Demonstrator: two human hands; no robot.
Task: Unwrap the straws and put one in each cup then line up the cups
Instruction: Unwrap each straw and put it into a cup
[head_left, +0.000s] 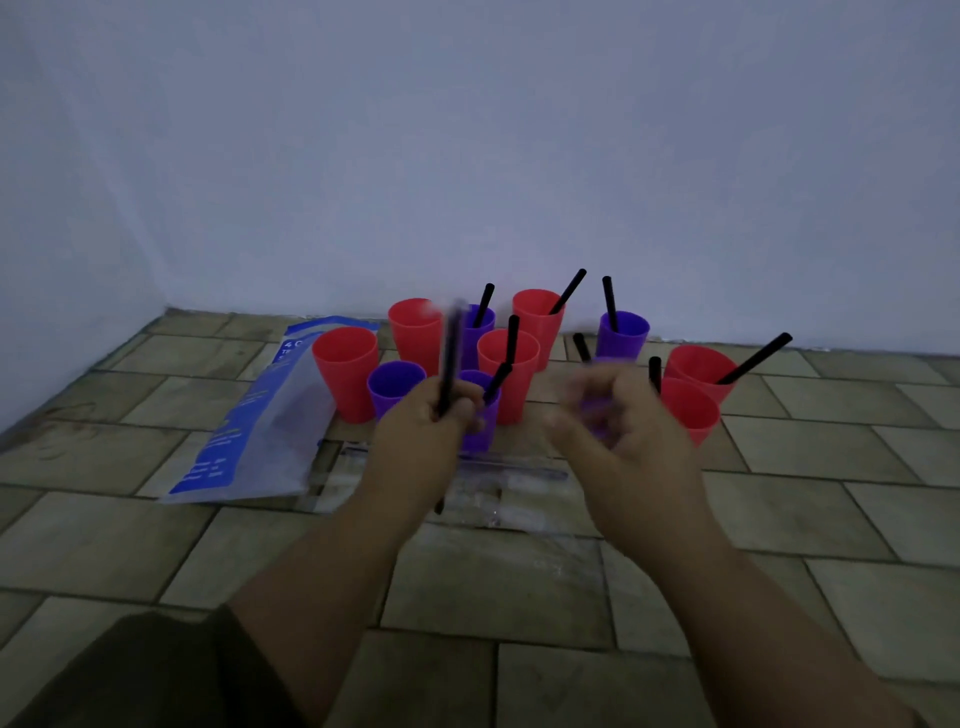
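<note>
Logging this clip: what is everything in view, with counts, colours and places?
Red cups: six, red, clustered mid-frame.
Purple cups: four clear, purple, among the red; a fifth seems partly hidden in front.
Straws in cups: eight, black, one per cup; three left-side cups have none.
Held straw: one, black, blurred, upright.
Bag: one, blue and white, lying flat left of the cups.
Wrappers: count unclear, clear, lying in front of the cups.
Floor: tan tiles.
Wall: pale, behind the cups.
Garment: dark, bottom left.
Left hand: grips that straw.
Right hand: blurred, fingers curled; contents unclear.
</note>
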